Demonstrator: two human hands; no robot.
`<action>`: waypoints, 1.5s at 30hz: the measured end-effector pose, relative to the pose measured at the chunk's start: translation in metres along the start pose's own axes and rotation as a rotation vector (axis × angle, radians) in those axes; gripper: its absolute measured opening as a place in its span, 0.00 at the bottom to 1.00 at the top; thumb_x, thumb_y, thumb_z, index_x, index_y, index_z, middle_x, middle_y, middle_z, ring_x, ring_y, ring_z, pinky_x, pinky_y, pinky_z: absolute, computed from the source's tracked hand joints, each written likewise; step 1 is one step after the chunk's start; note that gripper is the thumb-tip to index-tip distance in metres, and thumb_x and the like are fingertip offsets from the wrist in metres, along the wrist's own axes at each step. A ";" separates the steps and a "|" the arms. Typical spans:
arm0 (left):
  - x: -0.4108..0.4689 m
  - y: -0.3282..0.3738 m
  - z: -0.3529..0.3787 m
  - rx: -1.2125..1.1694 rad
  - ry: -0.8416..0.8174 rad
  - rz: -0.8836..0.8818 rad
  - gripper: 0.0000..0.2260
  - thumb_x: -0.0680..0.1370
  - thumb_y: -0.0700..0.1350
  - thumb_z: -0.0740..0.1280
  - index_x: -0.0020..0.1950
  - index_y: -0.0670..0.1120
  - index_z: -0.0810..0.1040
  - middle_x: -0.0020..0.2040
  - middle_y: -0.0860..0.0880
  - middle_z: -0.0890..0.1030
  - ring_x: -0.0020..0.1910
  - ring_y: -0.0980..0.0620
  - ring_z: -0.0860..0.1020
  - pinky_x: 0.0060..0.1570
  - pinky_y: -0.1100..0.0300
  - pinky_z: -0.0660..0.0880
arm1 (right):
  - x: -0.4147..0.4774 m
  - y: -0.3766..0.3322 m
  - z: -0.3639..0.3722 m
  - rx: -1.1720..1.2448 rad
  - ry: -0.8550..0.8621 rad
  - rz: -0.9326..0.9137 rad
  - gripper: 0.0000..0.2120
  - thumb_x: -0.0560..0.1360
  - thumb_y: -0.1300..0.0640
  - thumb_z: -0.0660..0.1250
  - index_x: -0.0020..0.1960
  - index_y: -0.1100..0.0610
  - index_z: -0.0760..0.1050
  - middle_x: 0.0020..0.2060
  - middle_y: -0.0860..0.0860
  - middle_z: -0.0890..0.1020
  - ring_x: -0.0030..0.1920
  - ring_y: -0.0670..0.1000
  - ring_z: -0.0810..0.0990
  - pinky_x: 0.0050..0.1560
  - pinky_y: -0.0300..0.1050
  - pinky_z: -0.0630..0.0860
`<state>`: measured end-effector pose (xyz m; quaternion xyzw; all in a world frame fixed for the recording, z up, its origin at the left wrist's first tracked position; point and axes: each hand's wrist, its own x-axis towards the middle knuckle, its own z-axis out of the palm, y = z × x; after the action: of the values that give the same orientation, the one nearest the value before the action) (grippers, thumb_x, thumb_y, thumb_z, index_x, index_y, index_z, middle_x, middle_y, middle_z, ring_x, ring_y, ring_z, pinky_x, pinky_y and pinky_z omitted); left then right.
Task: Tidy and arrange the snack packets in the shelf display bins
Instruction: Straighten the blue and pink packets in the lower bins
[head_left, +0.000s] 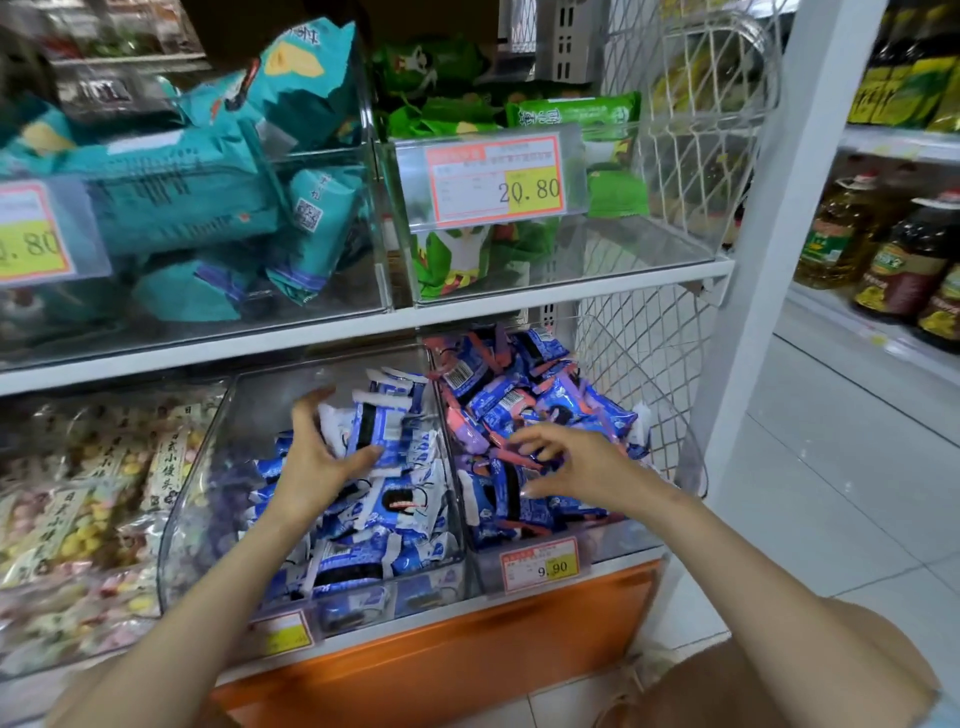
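The left hand (317, 462) grips a sheaf of blue-and-white snack packets (387, 421). They are flat, glossy foil pillows with crimped ends, pinched upright between the thumb below and the curled fingers (311, 402) behind; their number cannot be counted. Under and in front of those fingers, more of the same packets lie heaped in the middle bin (197, 499), a clear plastic tub with a curved front wall.

The right hand (571, 467) hovers with fingers (524, 439) spread and loosely bent, holding nothing. Beneath its fingertips a jumble of blue-and-pink packets (519, 400) fills the right bin (623, 545), which bears a 9.90 price tag (540, 564).

Left of the left hand's fingers sits a third clear bin of crinkly pale packets (93, 493) with round pastel pieces inside. Above both hands, two more clear bins hold teal packets (182, 192) and green packets (457, 254), the latter behind a 20.80 price tag (496, 179). Right of the right hand's fingers stands a white wire mesh panel (639, 364), and well beyond it are shelves of oil bottles (904, 265).
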<state>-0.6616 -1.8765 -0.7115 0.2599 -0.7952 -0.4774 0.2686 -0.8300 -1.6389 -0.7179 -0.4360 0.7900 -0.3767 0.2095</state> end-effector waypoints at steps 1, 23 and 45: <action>0.001 -0.008 0.001 0.042 -0.021 -0.025 0.33 0.70 0.39 0.74 0.68 0.50 0.58 0.67 0.45 0.66 0.51 0.45 0.77 0.43 0.58 0.76 | -0.001 0.000 0.002 -0.058 -0.040 -0.004 0.29 0.68 0.51 0.75 0.66 0.46 0.70 0.59 0.43 0.74 0.56 0.46 0.72 0.54 0.40 0.71; -0.025 0.022 0.068 0.621 -0.274 0.604 0.21 0.70 0.57 0.72 0.60 0.52 0.75 0.59 0.56 0.71 0.64 0.55 0.64 0.64 0.62 0.50 | -0.001 0.005 -0.031 0.056 0.484 0.106 0.11 0.68 0.59 0.76 0.41 0.54 0.73 0.33 0.49 0.76 0.33 0.48 0.71 0.32 0.36 0.66; -0.023 0.067 0.100 0.326 -0.238 0.578 0.25 0.70 0.47 0.74 0.63 0.47 0.70 0.56 0.56 0.68 0.56 0.60 0.66 0.57 0.71 0.63 | -0.010 -0.010 -0.026 0.445 0.194 0.088 0.09 0.72 0.56 0.72 0.51 0.51 0.78 0.33 0.61 0.74 0.33 0.47 0.76 0.38 0.38 0.72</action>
<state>-0.7228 -1.7719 -0.6957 0.0062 -0.9274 -0.2754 0.2530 -0.8362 -1.6229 -0.6941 -0.3060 0.7223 -0.5719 0.2400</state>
